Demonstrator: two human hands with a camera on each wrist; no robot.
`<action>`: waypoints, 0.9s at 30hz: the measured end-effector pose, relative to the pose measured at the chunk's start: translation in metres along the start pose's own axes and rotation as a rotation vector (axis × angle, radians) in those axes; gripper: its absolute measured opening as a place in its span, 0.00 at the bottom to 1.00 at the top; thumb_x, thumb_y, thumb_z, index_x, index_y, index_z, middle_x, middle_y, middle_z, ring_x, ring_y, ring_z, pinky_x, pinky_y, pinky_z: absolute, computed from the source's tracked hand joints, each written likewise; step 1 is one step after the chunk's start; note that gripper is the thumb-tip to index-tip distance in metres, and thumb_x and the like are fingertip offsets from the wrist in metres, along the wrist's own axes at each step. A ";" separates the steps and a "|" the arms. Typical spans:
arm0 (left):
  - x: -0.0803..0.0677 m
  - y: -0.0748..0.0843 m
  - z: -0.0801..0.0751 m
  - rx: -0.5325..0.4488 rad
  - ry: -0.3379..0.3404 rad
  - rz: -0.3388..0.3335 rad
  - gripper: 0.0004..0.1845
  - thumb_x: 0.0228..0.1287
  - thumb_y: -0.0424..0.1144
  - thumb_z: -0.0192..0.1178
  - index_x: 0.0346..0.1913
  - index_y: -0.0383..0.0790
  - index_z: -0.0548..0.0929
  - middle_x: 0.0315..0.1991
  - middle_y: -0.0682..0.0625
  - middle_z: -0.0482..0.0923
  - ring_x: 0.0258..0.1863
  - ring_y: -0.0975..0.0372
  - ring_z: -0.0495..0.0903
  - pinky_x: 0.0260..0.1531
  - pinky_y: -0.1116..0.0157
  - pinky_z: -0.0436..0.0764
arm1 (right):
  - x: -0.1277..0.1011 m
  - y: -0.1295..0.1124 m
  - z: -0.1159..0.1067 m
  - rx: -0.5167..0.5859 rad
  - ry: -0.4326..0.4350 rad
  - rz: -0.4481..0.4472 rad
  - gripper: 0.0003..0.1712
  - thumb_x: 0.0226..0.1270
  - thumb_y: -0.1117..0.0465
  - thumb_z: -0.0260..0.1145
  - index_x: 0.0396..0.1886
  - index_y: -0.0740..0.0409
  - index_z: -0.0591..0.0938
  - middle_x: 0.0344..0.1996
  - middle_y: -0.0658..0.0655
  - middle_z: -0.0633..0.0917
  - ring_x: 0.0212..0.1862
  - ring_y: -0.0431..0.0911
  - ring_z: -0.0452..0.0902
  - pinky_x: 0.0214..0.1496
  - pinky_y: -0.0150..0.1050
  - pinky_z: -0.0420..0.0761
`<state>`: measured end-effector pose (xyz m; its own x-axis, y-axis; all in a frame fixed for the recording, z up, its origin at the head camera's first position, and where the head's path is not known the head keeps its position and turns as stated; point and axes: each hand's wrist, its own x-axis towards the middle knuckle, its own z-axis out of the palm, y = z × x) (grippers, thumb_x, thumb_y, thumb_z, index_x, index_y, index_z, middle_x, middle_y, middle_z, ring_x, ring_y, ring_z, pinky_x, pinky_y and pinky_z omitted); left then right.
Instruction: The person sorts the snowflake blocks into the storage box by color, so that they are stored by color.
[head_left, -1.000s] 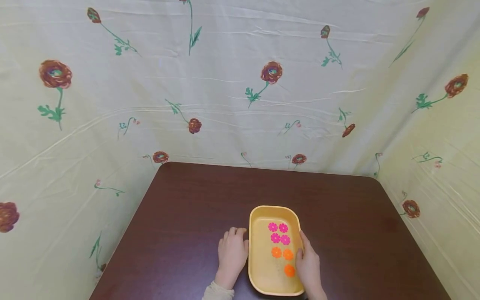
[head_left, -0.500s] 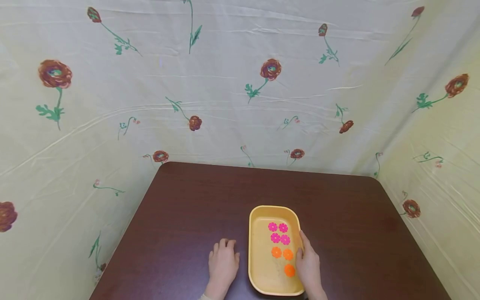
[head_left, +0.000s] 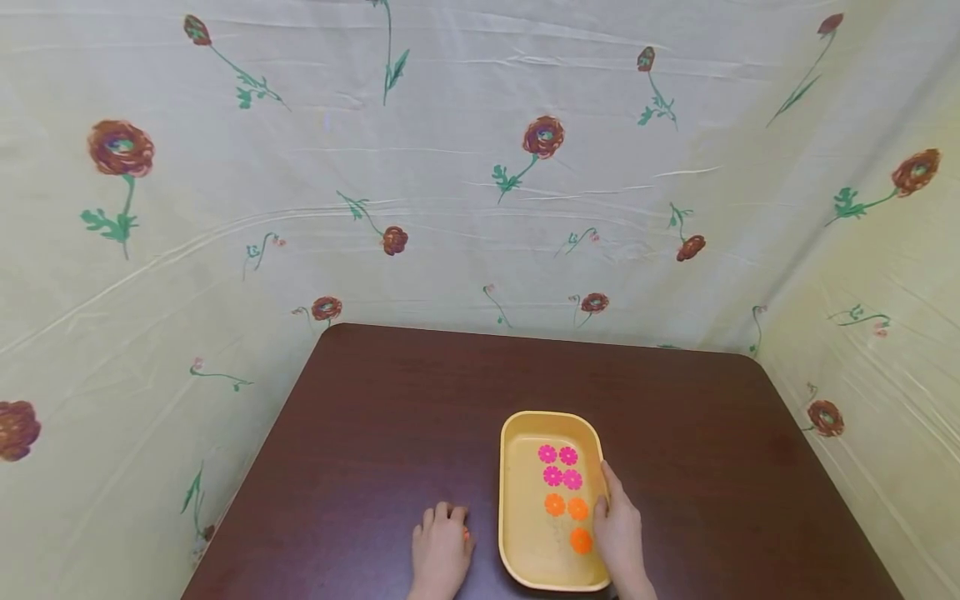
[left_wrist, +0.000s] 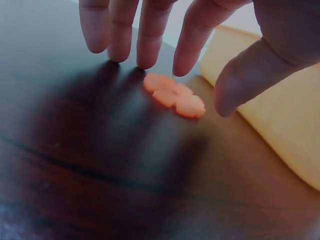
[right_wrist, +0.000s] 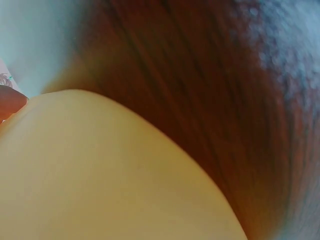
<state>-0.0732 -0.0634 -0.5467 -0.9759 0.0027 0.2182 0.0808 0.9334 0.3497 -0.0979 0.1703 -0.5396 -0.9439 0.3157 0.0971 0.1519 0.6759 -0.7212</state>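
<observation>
A yellow tray sits on the dark brown table near its front edge. Inside it lie several pink flower pieces and three orange ones. My right hand holds the tray's right rim, thumb laid along the edge. In the right wrist view only the tray's wall and one fingertip show. My left hand hovers just left of the tray with relaxed fingers. Under it, one orange flower piece lies on the table between fingers and thumb, untouched, beside the tray.
Cream cloth printed with red flowers hangs close behind and on both sides of the table. The table's far edge meets the cloth; bare wood stretches left, right and beyond the tray.
My left hand has drawn back toward me and away from the tray's left wall. An orange flower piece now shows beside its fingers. The right hand and tray have stayed put.
</observation>
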 end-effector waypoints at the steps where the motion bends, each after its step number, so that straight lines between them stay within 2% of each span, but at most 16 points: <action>1: -0.001 -0.001 0.001 0.002 -0.003 0.001 0.18 0.36 0.35 0.72 0.36 0.42 0.83 0.35 0.48 0.75 0.36 0.53 0.73 0.30 0.55 0.71 | 0.000 0.000 0.000 0.001 -0.001 0.002 0.28 0.62 0.73 0.52 0.63 0.63 0.66 0.56 0.70 0.73 0.54 0.63 0.71 0.54 0.56 0.69; 7: 0.000 -0.006 0.003 -0.012 -0.004 -0.002 0.13 0.39 0.33 0.69 0.33 0.44 0.82 0.32 0.50 0.74 0.34 0.54 0.73 0.27 0.57 0.70 | 0.002 0.001 0.001 -0.002 -0.010 0.010 0.28 0.62 0.73 0.53 0.64 0.63 0.66 0.56 0.70 0.73 0.54 0.63 0.72 0.54 0.56 0.69; 14: 0.004 -0.009 0.004 -0.077 -0.033 -0.013 0.15 0.31 0.29 0.72 0.26 0.45 0.78 0.27 0.52 0.70 0.29 0.55 0.73 0.24 0.58 0.70 | 0.003 0.000 0.002 -0.006 -0.011 0.026 0.28 0.62 0.73 0.53 0.63 0.63 0.66 0.55 0.70 0.73 0.52 0.62 0.73 0.53 0.57 0.70; 18: 0.005 -0.009 0.005 -0.110 -0.051 -0.024 0.17 0.30 0.28 0.73 0.24 0.45 0.76 0.26 0.52 0.69 0.27 0.55 0.72 0.23 0.58 0.71 | 0.005 0.001 0.002 -0.005 -0.011 0.027 0.28 0.62 0.73 0.53 0.63 0.63 0.66 0.56 0.69 0.73 0.53 0.62 0.72 0.54 0.57 0.69; 27: 0.006 -0.007 0.003 -0.115 -0.070 -0.015 0.18 0.31 0.29 0.71 0.22 0.49 0.73 0.19 0.54 0.75 0.18 0.56 0.75 0.17 0.60 0.69 | 0.006 0.003 0.001 0.003 -0.026 0.027 0.29 0.62 0.73 0.52 0.64 0.62 0.65 0.57 0.70 0.72 0.53 0.62 0.72 0.54 0.57 0.69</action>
<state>-0.0800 -0.0689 -0.5501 -0.9886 0.0178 0.1496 0.0849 0.8860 0.4559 -0.1037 0.1736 -0.5411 -0.9468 0.3163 0.0601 0.1764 0.6657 -0.7250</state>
